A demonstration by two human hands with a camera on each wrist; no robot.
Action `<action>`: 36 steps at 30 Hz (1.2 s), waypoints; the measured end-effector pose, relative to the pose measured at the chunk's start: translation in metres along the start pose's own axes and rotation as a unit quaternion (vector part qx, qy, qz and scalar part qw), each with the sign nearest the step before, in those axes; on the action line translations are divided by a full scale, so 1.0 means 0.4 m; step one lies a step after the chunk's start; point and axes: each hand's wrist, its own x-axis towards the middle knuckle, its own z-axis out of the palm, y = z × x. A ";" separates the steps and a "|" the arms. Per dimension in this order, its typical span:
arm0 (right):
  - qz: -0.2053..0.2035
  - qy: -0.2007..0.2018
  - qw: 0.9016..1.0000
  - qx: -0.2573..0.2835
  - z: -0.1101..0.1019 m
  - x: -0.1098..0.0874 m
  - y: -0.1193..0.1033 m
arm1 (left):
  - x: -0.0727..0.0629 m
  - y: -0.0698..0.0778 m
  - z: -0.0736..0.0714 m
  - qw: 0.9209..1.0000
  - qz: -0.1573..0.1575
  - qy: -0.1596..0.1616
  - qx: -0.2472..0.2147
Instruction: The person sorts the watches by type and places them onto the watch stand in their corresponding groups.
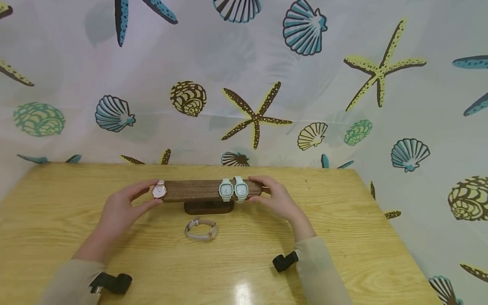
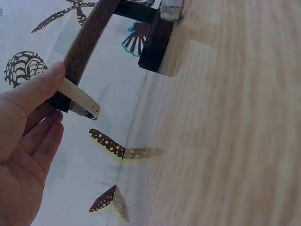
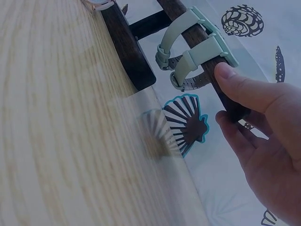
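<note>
A dark wooden watch stand [image 1: 190,190] stands on the table, its long bar lying crosswise on a small base [image 1: 209,207]. My left hand [image 1: 120,207] pinches a white-strapped wristwatch [image 1: 159,190] at the bar's left end. In the left wrist view, the thumb presses on the strap [image 2: 80,94], which loops round the bar's tip. At the other end, my right hand [image 1: 280,199] grips the bar between thumb and fingers. Two pale green watches [image 1: 226,190] sit side by side on the bar near that hand; their straps [image 3: 207,52] are buckled round it.
Another wristwatch [image 1: 200,231] with a pale strap lies on its side in front of the base. The wooden table [image 1: 221,271] meets a shell-and-starfish-printed cloth [image 1: 152,72] at the back and right. Black wrist mounts [image 1: 285,262] sit at both sleeves.
</note>
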 end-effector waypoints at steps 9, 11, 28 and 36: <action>-0.006 0.000 1.000 -0.003 -0.001 0.004 -0.002 | 0.018 -0.001 0.007 0.999 0.031 -0.006 0.029; -0.007 0.001 1.000 -0.006 -0.001 0.004 -0.004 | 0.025 0.002 0.013 0.998 0.054 0.000 0.044; -0.002 0.002 1.000 -0.006 -0.001 0.004 -0.007 | 0.063 0.059 0.070 0.992 0.099 -0.026 0.079; -0.005 0.001 1.000 -0.003 0.000 0.002 -0.003 | 0.075 0.079 0.105 0.987 0.133 -0.021 0.086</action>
